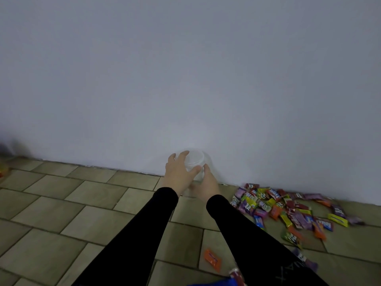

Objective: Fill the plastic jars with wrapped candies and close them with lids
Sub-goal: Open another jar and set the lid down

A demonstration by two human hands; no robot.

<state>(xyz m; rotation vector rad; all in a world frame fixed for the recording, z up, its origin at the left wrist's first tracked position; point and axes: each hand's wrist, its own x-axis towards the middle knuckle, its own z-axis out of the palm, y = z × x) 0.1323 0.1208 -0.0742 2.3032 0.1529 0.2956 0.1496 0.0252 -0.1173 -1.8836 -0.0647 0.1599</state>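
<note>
A jar [194, 164] stands on the floor [61, 213] against the far wall [185, 79], with both hands on it. A heap of wrapped candies [288, 211] lies to its right; one stray candy [212, 259] lies nearer.

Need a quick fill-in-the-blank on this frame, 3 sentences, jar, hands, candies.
1. Both hands, left hand and right hand, are on the clear plastic ____.
2. The jar stands on the tiled floor against the ____.
3. The pile of wrapped candies lies to the ____ of the jar.

Missing words: jar; wall; right
</note>
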